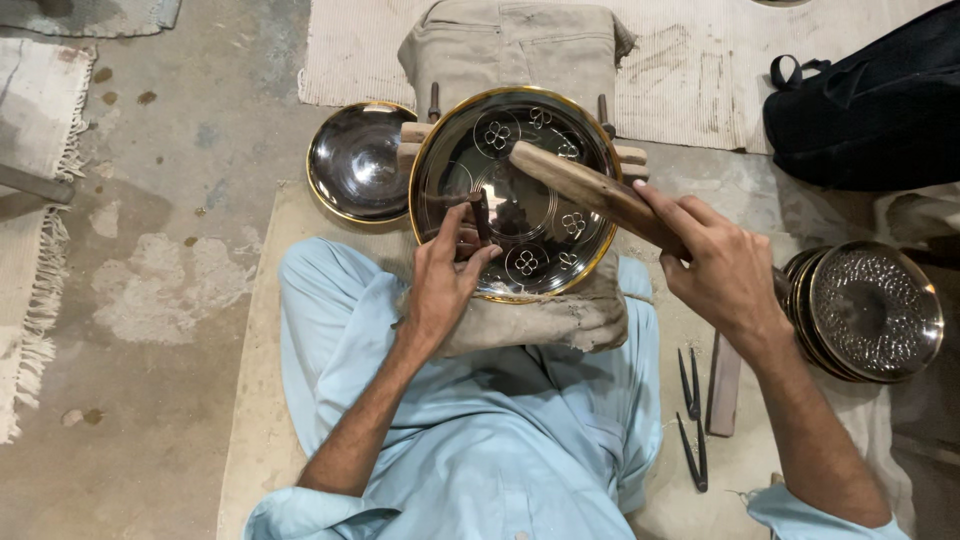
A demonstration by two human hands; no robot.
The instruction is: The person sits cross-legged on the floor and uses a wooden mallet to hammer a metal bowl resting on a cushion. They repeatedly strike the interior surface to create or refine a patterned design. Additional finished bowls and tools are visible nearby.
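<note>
- Sitting on a pale mat [255, 330] in light blue clothing, the person works over an engraved brass-rimmed plate [545, 235] that lies at the upper centre of the frame, propped on a padded cloth cushion [560, 320] across the lap.
- The left hand [445, 275] is closed around a short dark chisel [481, 215], pinching it between thumb and fingers, with the tool's tip set on the plate's dark inner surface, left of its middle.
- The right hand [725, 270] grips the near end of a wooden mallet [590, 190], fingers wrapped over the handle; the mallet slants up and left across the plate, its far end above the flower motifs (four-petalled outlines inside small circles, ringing the centre).
- A wooden clamp [628, 155] with upright metal bolts shows behind the plate's far rim, in front of a folded beige cloth bundle [510, 45].
- Just left of the plate, touching or nearly touching its rim, lies a plain polished bowl-like dish [355, 160].
- At the right edge of the frame a stack of hammered metal plates [875, 310] leans on the floor, close to the right wrist.
- Below that wrist, two dark pointed dividers [690, 420] and a flat wooden bar [724, 385] lie on the mat.
- A black bag [870, 100] sits in the upper right corner, on a ribbed pale rug [680, 80].
</note>
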